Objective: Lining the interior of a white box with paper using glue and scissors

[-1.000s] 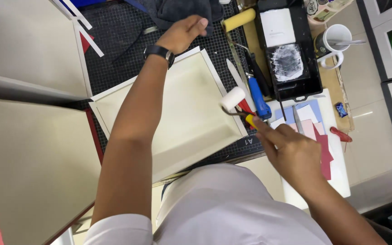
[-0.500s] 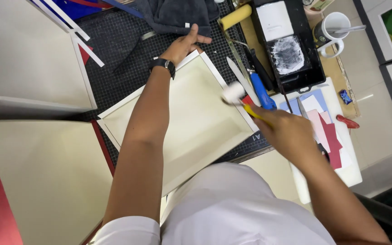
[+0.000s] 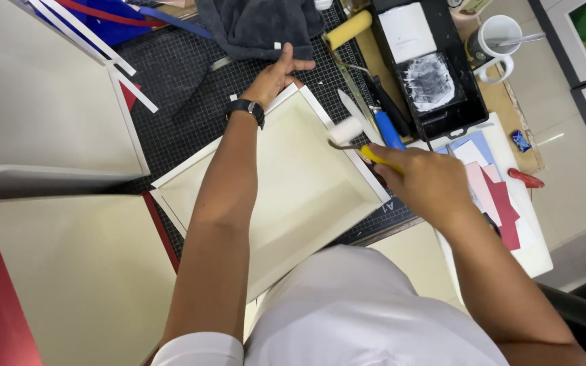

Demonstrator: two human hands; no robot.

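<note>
A shallow cream box tray [image 3: 306, 183] with white rims lies tilted on a black gridded cutting mat [image 3: 171, 102]. My left hand [image 3: 276, 71], a black watch on its wrist, rests with fingers spread on the tray's far corner. My right hand [image 3: 425, 183] grips the yellow handle of a small white paint roller [image 3: 346, 130], whose roller head hangs over the tray's right rim.
A black roller tray [image 3: 428, 68] with white glue sits at the back right, beside a blue-handled roller [image 3: 388, 129] and a yellow roller [image 3: 349, 27]. A white mug [image 3: 496, 37], grey cloth [image 3: 259, 24], coloured paper sheets [image 3: 490, 183] and large cream boards [image 3: 42, 102] surround the mat.
My right hand brought the roller left and down toward the tray's right rim. My left hand stayed on the far corner. The camera view shifted closer.
</note>
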